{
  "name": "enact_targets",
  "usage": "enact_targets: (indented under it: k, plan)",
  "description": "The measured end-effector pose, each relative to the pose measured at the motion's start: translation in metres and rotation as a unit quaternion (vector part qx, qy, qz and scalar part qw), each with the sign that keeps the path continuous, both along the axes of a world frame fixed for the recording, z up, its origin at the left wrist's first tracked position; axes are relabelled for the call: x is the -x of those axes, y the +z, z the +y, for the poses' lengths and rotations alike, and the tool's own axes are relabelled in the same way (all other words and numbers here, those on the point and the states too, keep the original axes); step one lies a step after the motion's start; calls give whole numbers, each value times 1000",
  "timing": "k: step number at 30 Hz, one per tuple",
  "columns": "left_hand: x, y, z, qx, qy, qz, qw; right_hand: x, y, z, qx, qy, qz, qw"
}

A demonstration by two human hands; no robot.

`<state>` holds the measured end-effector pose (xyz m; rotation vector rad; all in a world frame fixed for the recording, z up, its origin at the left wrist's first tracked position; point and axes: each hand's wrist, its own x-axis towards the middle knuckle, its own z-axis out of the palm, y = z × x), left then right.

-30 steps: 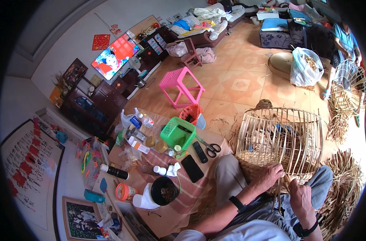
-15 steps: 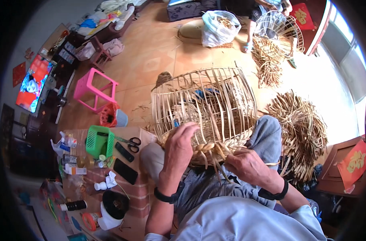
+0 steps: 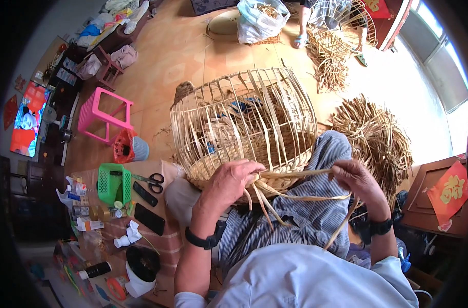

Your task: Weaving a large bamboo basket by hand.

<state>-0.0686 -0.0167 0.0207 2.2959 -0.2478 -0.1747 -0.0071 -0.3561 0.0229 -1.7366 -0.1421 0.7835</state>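
Note:
A half-woven straw basket (image 3: 208, 170) with open upright ribs lies on its side against my lap. My left hand (image 3: 229, 184) is closed at its near edge, thumb and fingers pinching where several strands meet. From that spot a long straw strand (image 3: 303, 175) stretches to the right. Its other end is pinched in my right hand (image 3: 361, 179), which is held off to the right above my knee. Another loose strand (image 3: 316, 197) loops below it, and shorter ends hang over my striped trousers. Bits of blue show inside the basket.
To the right lies a big bundle of dry straw (image 3: 372, 136). The table at left bears a green plastic basket (image 3: 115, 186), scissors (image 3: 155, 183), dark phone-like objects and bottles. A pink stool (image 3: 104, 115) and a bin (image 3: 137, 149) stand beyond. Another person sits at the back near a wire-like frame (image 3: 342, 18).
My right hand has moved from the basket's edge out to the right and up, drawing the strand straight. My left hand has shifted onto the strands at the edge. The whole view has shifted slightly.

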Motion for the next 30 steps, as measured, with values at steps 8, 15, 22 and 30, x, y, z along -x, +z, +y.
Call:
enact_targets:
  k: [8,15,22,30]
  plan:
    - [-13,4,6,18,-30,32,999,35,-17,55,177,23,-557,811]
    - [-13,4,7,38,-22,60,997,79,-62,126,164,138,-349,912]
    - [-4,-5,8,66,-3,28,997,49,-35,72,33,185,-63,980]
    - [11,-14,3,1,-17,46,999,26,-8,53,-145,-35,259,954]
